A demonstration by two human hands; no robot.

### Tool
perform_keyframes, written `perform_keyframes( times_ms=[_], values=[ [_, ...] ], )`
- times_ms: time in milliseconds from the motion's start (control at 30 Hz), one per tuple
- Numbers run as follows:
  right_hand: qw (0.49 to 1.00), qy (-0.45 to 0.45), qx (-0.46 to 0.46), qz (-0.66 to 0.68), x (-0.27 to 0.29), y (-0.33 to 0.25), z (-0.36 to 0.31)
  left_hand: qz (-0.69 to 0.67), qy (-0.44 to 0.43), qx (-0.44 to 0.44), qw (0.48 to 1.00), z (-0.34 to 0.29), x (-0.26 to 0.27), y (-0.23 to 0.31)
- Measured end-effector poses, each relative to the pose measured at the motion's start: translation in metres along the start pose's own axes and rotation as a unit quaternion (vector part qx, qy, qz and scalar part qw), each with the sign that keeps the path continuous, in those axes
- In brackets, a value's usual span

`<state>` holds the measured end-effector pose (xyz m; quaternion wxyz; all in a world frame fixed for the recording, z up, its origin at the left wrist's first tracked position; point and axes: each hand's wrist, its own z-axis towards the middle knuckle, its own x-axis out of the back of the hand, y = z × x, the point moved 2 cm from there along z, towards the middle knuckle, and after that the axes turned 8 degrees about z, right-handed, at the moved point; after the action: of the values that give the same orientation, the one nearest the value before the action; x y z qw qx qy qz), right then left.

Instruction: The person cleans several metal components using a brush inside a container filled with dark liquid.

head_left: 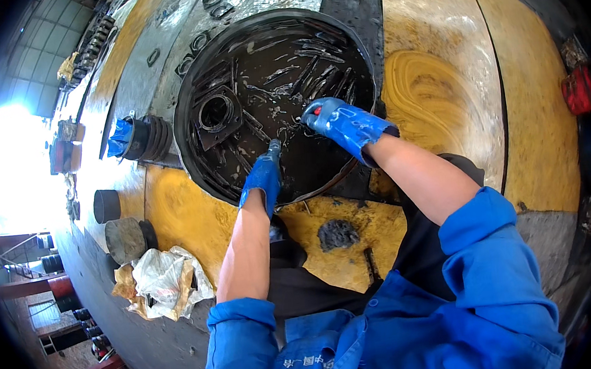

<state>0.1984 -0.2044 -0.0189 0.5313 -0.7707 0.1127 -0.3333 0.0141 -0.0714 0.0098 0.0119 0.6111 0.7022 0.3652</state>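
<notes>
i'm working over the tub (pixel 183 127)
my right hand (pixel 340 122) is gripping a small red thing (pixel 317 111) inside the tub; my left hand (pixel 264 176) is pointing into its near side, grip i can't tell.

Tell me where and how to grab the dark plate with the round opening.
Probably by the right side of the dark plate, between opening and outer edge, from above and the right, nearest the left hand: the opening faces up, strips crowd the plate's far side, and the tub wall is close on its left.
</notes>
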Motion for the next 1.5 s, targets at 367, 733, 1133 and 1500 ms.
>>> perform_keyframes(
  times_ms=[367,733,1133,1500],
  values=[
    [0.982,-0.120,-0.040,-0.139,-0.024,-0.003,-0.013,0.110,0.142,-0.109,0.978,0.053,-0.024,-0.021],
    [0.986,-0.081,0.032,0.142,0.016,-0.041,-0.027,-0.142,0.097,-0.247,0.953,-0.006,0.010,0.020],
    [0.877,0.020,0.437,-0.197,0.004,-0.067,-0.069,-0.084,0.192,-0.330,0.920,-0.025,0.032,0.034],
    [0.952,0.112,0.272,0.084,0.001,-0.063,-0.079,-0.131,0.133,-0.323,0.928,-0.018,0.034,0.026]
  ],
)
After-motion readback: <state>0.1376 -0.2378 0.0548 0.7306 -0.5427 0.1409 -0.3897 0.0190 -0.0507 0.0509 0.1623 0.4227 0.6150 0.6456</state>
